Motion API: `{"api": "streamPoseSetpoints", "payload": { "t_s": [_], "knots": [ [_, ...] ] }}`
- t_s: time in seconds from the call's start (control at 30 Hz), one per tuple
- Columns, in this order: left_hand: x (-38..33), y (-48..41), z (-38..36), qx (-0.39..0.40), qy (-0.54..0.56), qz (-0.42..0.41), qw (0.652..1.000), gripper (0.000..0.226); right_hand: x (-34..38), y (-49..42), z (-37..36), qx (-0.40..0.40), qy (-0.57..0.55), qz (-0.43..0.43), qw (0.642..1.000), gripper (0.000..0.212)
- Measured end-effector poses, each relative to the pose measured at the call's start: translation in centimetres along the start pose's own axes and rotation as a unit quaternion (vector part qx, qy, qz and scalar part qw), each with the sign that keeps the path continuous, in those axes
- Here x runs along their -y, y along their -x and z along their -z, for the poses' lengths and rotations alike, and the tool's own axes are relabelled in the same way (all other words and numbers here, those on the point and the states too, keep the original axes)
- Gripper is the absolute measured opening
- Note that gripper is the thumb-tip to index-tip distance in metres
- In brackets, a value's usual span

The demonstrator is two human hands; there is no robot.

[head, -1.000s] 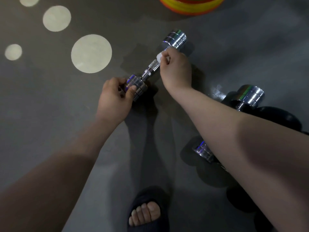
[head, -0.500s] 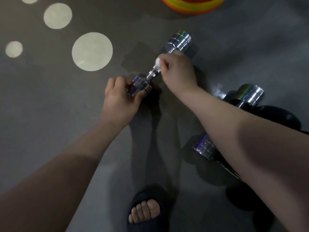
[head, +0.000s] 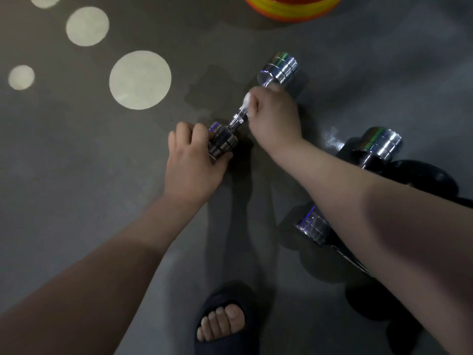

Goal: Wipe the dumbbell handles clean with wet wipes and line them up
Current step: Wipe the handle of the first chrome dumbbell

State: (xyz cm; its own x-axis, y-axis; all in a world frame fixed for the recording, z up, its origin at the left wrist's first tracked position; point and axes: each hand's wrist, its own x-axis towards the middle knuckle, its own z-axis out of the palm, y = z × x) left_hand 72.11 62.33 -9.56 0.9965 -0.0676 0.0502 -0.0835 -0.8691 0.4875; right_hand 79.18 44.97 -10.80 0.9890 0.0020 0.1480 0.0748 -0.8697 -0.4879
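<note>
On the floor (head: 76, 162), the space to the left of your hands is open; only pale round spots (head: 140, 80) show there, toward the far left corner. At the far edge lies a stack of coloured rings (head: 294, 8). The right side is crowded: a second chrome dumbbell (head: 376, 144) lies partly under your right forearm, with dark rounded weights (head: 435, 178) just beside it. Your foot in a dark slipper (head: 225, 336) stands at the near edge.

The chrome dumbbell (head: 238, 120) lies slanted in the middle of the floor, shiny, with grooved ends. Your left hand (head: 194, 165) grips its near end, fingers (head: 202, 131) curled round it. Your right hand (head: 275, 116) pinches a white wet wipe (head: 247, 99) against the handle, close to the far end.
</note>
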Motion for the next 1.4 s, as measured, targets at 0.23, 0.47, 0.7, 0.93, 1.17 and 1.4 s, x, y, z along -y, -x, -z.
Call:
{"api": "streamPoseSetpoints", "payload": {
  "t_s": [0.23, 0.47, 0.7, 0.93, 1.17, 1.4],
  "knots": [
    [0.1, 0.0, 0.0, 0.001, -0.002, 0.000, 1.000, 0.044, -1.5, -2.0, 0.9, 0.030, 0.044, 0.022, 0.998, 0.027],
    [1.4, -0.9, 0.1, -0.031, 0.040, -0.011, 0.999, 0.035, 0.1, 1.4, -0.4, 0.092, -0.047, 0.143, 0.984, 0.017],
    [3.4, -3.3, 1.1, 0.011, 0.108, 0.112, 0.988, 0.036, 0.1, -2.5, -1.4, 0.015, -0.042, 0.000, 0.999, 0.019],
    [3.2, -5.5, 2.1, -0.041, 0.126, 0.179, 0.975, 0.018, 2.3, -2.1, -2.8, 0.088, -0.078, 0.136, 0.984, 0.015],
    [3.6, -5.7, 2.4, -0.003, 0.146, 0.214, 0.966, 0.030, 1.7, -5.6, -3.0, -0.001, -0.081, -0.008, 0.997, 0.019],
    [4.0, -6.2, 2.5, -0.006, 0.169, 0.205, 0.964, 0.028, 1.2, -5.9, -3.3, 0.001, -0.121, 0.016, 0.992, 0.016]
  ]
}}
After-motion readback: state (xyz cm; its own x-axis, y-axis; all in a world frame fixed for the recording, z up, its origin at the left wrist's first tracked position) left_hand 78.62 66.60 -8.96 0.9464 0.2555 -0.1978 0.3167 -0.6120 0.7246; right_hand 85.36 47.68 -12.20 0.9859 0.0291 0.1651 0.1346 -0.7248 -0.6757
